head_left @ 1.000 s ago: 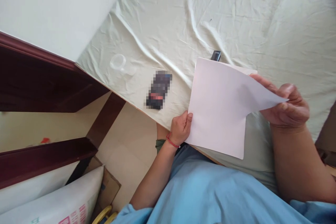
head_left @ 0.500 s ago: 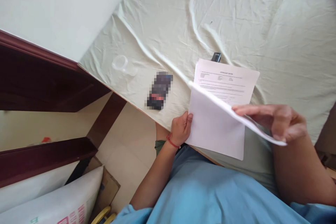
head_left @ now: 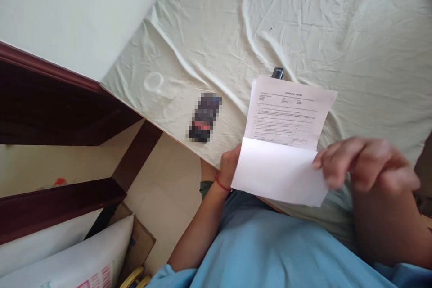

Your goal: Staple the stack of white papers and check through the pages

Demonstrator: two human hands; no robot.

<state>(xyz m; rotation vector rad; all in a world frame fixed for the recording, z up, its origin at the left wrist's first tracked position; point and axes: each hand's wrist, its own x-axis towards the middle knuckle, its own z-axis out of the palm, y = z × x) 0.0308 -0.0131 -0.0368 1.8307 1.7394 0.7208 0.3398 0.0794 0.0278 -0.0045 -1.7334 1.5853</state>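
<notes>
Two hands on sheet (head_left: 281, 144) | left hand (head_left: 230, 166) fingers clamp its edge | right hand (head_left: 362, 162) fingers loosely curled, blurred, touching fold

The sheet of paper (head_left: 286, 144) is white, its far half covered with fine black print, its near folded flap blank. The bed sheet (head_left: 303, 22) is pale cream. A red cord (head_left: 221, 183) circles the left wrist. The shirt (head_left: 270, 252) is light blue. The bed frame (head_left: 50, 112) is dark reddish brown. A small dark object (head_left: 277, 72) lies beyond the paper.
</notes>
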